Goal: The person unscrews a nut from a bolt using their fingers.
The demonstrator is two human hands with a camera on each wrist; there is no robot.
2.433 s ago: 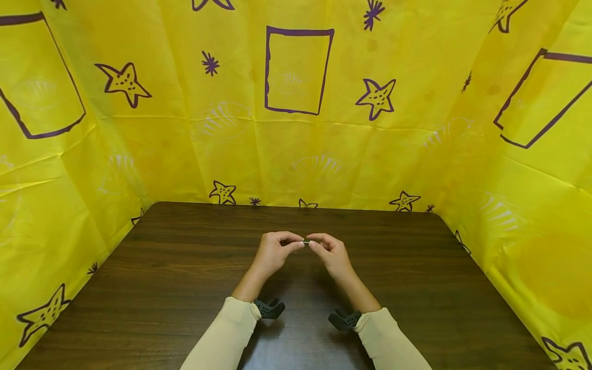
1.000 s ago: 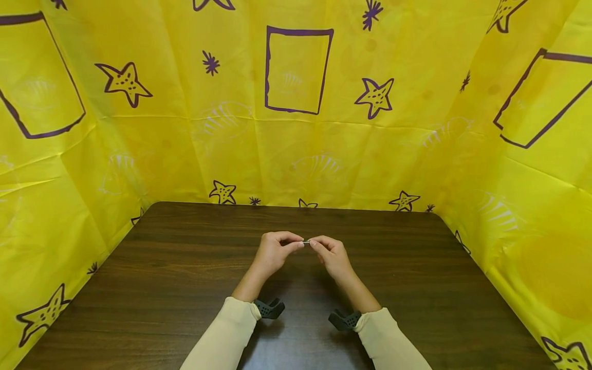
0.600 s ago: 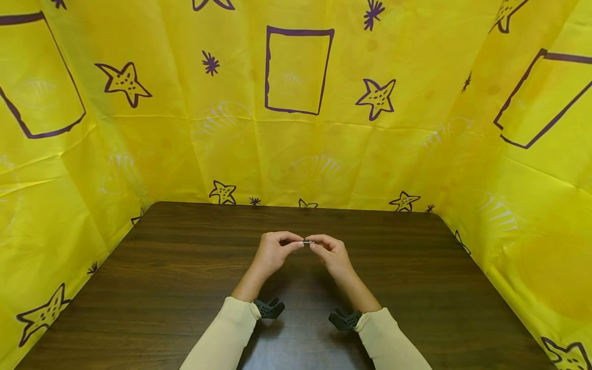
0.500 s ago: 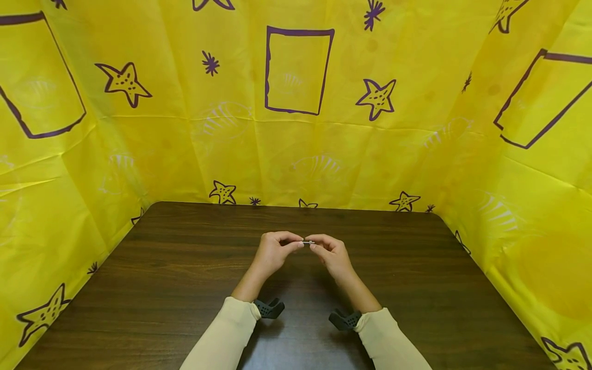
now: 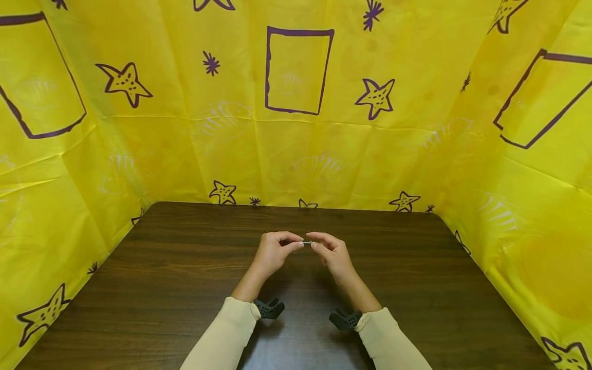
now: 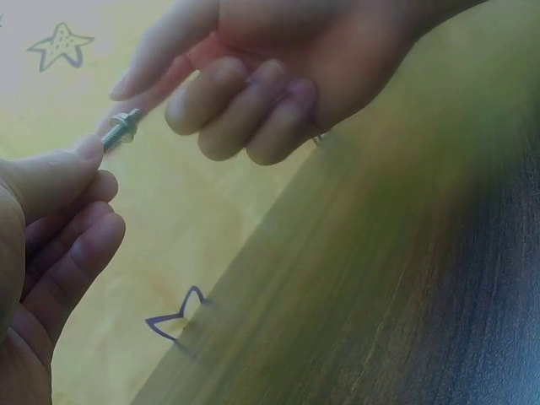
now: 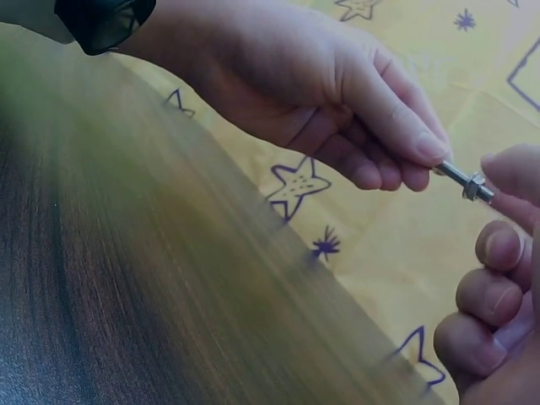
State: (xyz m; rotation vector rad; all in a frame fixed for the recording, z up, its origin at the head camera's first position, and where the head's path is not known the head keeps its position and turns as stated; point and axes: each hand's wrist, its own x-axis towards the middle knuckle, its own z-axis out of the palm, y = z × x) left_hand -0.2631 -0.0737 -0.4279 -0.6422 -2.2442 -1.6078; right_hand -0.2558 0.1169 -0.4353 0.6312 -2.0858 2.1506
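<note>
In the head view my left hand (image 5: 273,253) pinches a small metal bolt (image 5: 306,242) between thumb and index finger above the table. The bolt points level toward my right hand (image 5: 334,257). A nut (image 7: 474,186) with a flange sits on the threads close to the bolt's free end. My right thumb (image 7: 509,173) and index finger stand apart around that end, with a gap to the nut in the left wrist view. The other right fingers (image 6: 240,114) are curled toward the palm. The bolt's head is hidden in my left fingertips.
A dark wood-grain table (image 5: 185,288) lies under both hands. Yellow cloth (image 5: 296,154) printed with purple starfish and frames surrounds its back and sides. Dark wrist mounts (image 5: 270,308) are strapped at both sleeve cuffs.
My right fingertips, earlier closed around the nut and bolt end, have parted and drawn slightly right, so more of the bolt shows. My left hand has stayed in place.
</note>
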